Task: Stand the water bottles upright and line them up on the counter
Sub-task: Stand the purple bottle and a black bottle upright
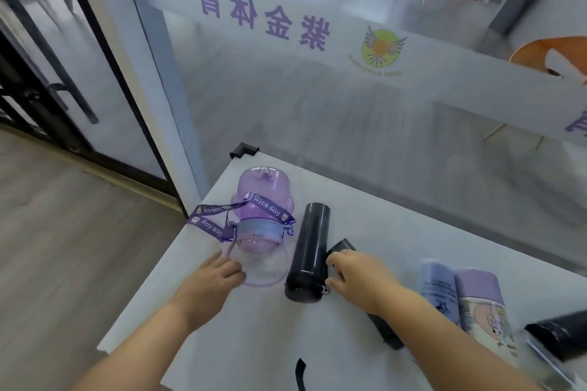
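A squat purple bottle [262, 200] with a "Nice day" strap lies on its side near the far left corner of the white counter [397, 232]. My left hand [216, 276] touches its clear looped handle [270, 273], fingers apart. To its right lies a tall black bottle [309, 247]. A second black bottle [381, 327] lies slanted under my right hand [355, 276], whose fingers curl over its upper end. A blue bottle [436, 286] and a purple cartoon bottle [482, 308] lie at the right, beside another black bottle [559, 336].
A glass wall with purple lettering [263, 16] rises right behind the counter. A black corner guard [243, 149] marks the far left corner, with wooden floor [63, 232] beyond the left edge. A black strap [300, 373] lies near the front.
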Available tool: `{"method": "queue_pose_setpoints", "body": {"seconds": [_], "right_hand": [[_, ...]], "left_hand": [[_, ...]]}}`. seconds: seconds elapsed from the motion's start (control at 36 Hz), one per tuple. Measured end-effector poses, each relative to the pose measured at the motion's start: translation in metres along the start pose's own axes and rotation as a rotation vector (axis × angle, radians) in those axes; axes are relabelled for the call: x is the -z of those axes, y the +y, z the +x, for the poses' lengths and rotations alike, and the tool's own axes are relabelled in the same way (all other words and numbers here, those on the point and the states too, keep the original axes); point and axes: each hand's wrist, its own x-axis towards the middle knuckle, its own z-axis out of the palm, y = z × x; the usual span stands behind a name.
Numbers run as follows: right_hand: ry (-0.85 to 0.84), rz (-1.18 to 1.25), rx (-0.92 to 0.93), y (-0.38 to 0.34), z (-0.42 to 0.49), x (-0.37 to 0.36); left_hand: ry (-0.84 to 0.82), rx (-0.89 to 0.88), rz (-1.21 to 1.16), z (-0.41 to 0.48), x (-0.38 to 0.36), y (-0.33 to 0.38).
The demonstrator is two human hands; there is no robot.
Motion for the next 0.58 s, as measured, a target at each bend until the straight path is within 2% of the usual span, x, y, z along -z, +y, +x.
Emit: {"method": "queue_pose_setpoints", "body": {"seconds": [0.17,0.39,0.58], "right_hand": [[0.049,-0.039,0.089,-0.004,0.014,-0.003],[0.063,-0.004,0.116,-0.003,0.020,-0.007],[0.069,0.004,0.155,-0.006,0.023,-0.009]], "left_hand": [[0.238,0.088,-0.359,0.010,0.028,0.009],[0.340,0.310,-0.597,0.027,0.080,0.015],[0.315,0.409,-0.747,0.046,0.131,0.015]]}}
